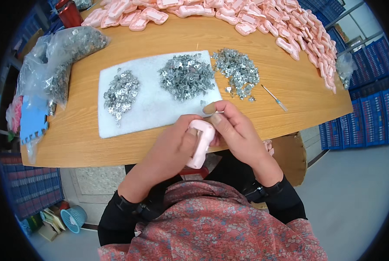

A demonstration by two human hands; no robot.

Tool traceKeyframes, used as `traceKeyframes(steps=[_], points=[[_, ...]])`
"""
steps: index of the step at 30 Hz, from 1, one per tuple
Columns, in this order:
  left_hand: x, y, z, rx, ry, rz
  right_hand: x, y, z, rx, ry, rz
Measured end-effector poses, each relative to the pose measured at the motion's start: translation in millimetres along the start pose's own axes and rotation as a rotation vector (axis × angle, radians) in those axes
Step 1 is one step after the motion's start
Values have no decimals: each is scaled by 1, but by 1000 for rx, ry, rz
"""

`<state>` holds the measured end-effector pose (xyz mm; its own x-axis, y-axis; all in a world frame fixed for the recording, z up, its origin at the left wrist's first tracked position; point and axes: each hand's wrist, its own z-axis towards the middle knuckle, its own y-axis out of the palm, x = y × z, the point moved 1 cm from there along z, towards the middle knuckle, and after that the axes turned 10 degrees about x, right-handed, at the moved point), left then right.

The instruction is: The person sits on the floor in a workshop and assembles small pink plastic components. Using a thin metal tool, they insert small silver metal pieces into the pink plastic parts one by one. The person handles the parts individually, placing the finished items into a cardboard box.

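- The pale pink, rounded plastic housing (pixel 200 150) is at the centre of the frame, held tilted in the left hand (pixel 172 141); the thumb presses into its recess and the other fingers go out of sight behind it.
- The right hand (pixel 240 135) is just beyond the housing's upper right end, thumb and index finger drawn together at the tips; whether a small part is pinched there I cannot tell.
- The housing overlaps the near edge of the tan wood-grain surface (pixel 286 104), which curves across the lower middle of the frame.
- The near edge of the white rectangular foam mat (pixel 148 104) passes just above the left hand; a bare strip of foam lies between the two piles on it.
- Bare wood grain opens at right of centre, around one slim tool with a pale handle (pixel 274 98).
- Small silvery metal clips form three piles, too many pieces to count: a left pile (pixel 121 95) and a middle pile (pixel 188 77) on the mat, and a right pile (pixel 238 71) off its right side.
- One loose silvery clip (pixel 203 103) lies near the right index fingertip.
- Dozens of similar pink housings (pixel 246 18), uncountable, heap along the top and upper right.
- Clear plastic bags of metal parts (pixel 59 61) sit upper left.
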<state>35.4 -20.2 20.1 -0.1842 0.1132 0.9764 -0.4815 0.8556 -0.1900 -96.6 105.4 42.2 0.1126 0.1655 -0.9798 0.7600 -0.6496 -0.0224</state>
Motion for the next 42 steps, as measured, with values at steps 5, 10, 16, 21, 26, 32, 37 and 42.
traceKeyframes(steps=[5, 10, 16, 21, 26, 32, 37, 42], points=[[-9, -13, 1, -223, -357, -819, 7, -4, 3, 41, -221, 13], [-11, -8, -6, -310, -430, -1064, -2, 4, 7, -8, -481, -253], [-21, -8, -7, -486, -409, -1060, -2, -7, 9, -158, -179, -116], [-30, -3, -10, -570, -509, -1242, 4, -8, 7, -200, -84, -6], [-36, 5, -9, -581, -506, -1252, -3, -1, 0, -171, -52, 20], [-41, 10, -15, -641, -531, -1337, 7, -8, 1, -273, 71, 122], [-42, 16, -14, -697, -514, -1388, 13, -18, -5, -240, 77, 305], [-43, 24, -11, -777, -534, -1405, 18, -21, -13, -232, -18, 264]])
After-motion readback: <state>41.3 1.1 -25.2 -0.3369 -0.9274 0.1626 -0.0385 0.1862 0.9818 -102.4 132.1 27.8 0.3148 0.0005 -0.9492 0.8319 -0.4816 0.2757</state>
